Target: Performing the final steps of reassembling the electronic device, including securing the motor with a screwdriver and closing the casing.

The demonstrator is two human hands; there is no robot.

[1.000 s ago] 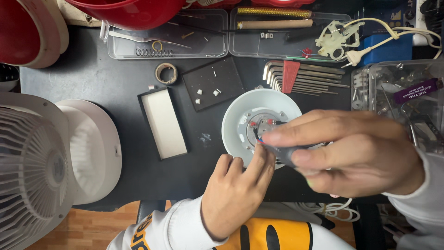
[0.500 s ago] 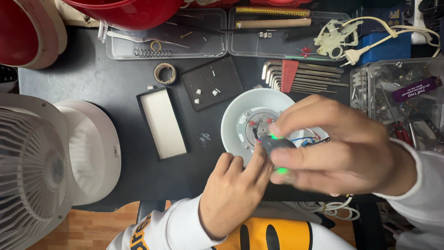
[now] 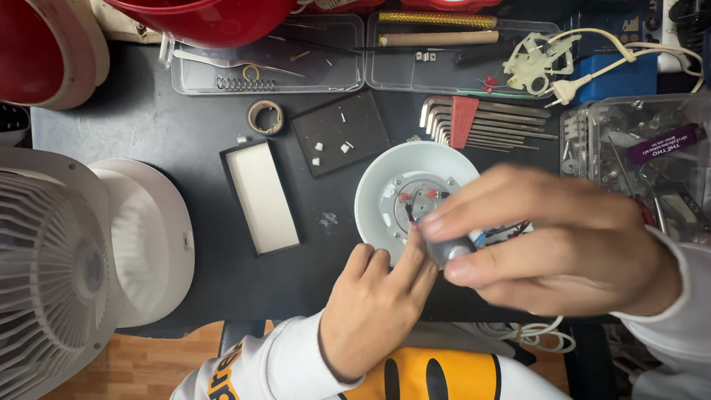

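white round base, open side up, sits mid desk with its wiring and red-tipped leads exposed. right hand pinches a small grey part between thumb and fingers just over the base's near rim; blurred, so the part's kind is unclear. left hand rests flat, fingertips touching the rim, holding nothing. looks like the wiring or fitting step; next move likely needs the base held steady and fine placement. dark desk is crowded: hex key set, clear trays, white fan, tape roll.
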